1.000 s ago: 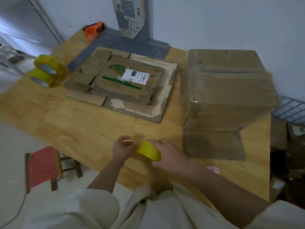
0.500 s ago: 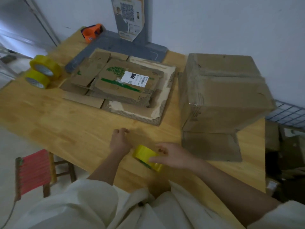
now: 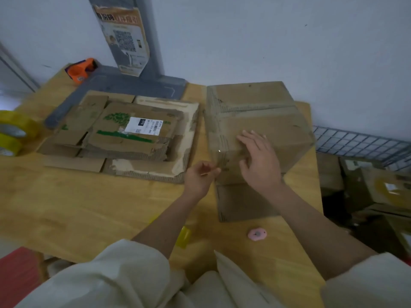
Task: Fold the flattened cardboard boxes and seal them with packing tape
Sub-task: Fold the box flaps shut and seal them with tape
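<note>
Cardboard box (image 3: 255, 121) at right of centre takes the right hand (image 3: 259, 161), fingers spread flat on it; left hand (image 3: 200, 177) pinches a tape end (image 3: 208, 173) beside it.

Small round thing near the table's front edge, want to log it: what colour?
Pink, head view.

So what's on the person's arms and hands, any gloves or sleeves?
No gloves: the left hand and right hand are bare, with no rings or watch visible. Loose off-white sleeves are pushed up near the elbows, leaving both forearms uncovered.
</note>
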